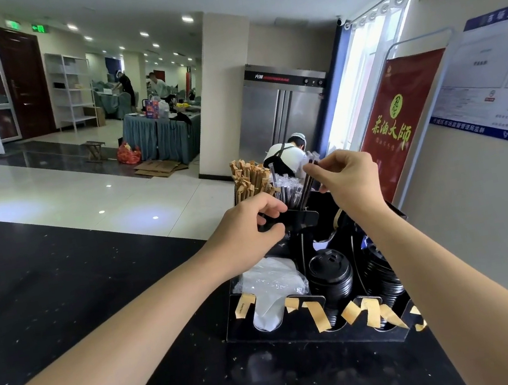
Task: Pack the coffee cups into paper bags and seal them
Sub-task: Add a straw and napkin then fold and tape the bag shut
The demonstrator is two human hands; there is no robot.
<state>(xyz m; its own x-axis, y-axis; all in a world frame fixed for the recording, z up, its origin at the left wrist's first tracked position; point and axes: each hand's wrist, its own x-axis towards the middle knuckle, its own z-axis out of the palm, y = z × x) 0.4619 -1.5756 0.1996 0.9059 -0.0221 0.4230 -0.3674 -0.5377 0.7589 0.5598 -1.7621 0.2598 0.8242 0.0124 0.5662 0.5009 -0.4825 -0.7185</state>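
A black organizer rack [315, 337] stands on the dark counter [61, 289]. Its back compartments hold wrapped black straws [289, 191] and brown paper-wrapped stirrers [249, 181]. My right hand [350, 177] pinches the top of one or two wrapped straws in the bundle. My left hand [251, 226] grips the black edge of the straw compartment with thumb and curled fingers. Stacks of black cup lids [330, 275] lie in the front slots. No coffee cup or paper bag is in view.
A clear plastic bag [272, 284] fills the rack's left slot, and gold tape strips [364, 309] hang on its front. A person in an apron [288, 155] crouches behind the rack by a steel fridge [282, 108]. A red banner stand [401, 122] is at right.
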